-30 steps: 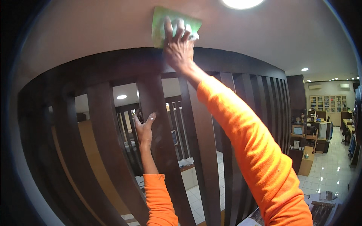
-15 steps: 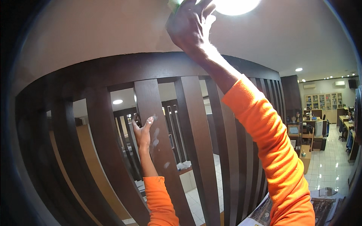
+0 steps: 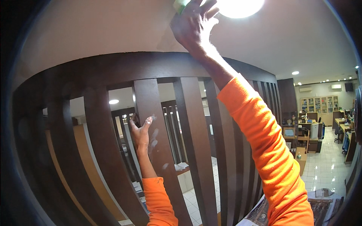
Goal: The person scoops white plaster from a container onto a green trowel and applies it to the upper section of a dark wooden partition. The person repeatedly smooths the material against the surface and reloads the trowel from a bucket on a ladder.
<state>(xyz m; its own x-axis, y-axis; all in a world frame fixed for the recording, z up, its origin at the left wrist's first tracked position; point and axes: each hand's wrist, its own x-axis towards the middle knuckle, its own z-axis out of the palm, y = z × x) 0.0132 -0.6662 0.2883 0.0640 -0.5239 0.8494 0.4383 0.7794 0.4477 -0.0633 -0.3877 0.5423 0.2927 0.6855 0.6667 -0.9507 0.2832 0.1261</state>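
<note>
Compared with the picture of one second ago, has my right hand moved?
Yes. Your right hand has moved upward in the picture, closer to the round ceiling lamp and away from the dark beam.

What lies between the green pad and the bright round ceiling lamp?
In the head view, the right hand lies between them: its fingers fill most of the stretch from the green pad to the lamp.

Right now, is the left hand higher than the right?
No, the left hand touches a dark brown upright slat, below the right hand.
</note>
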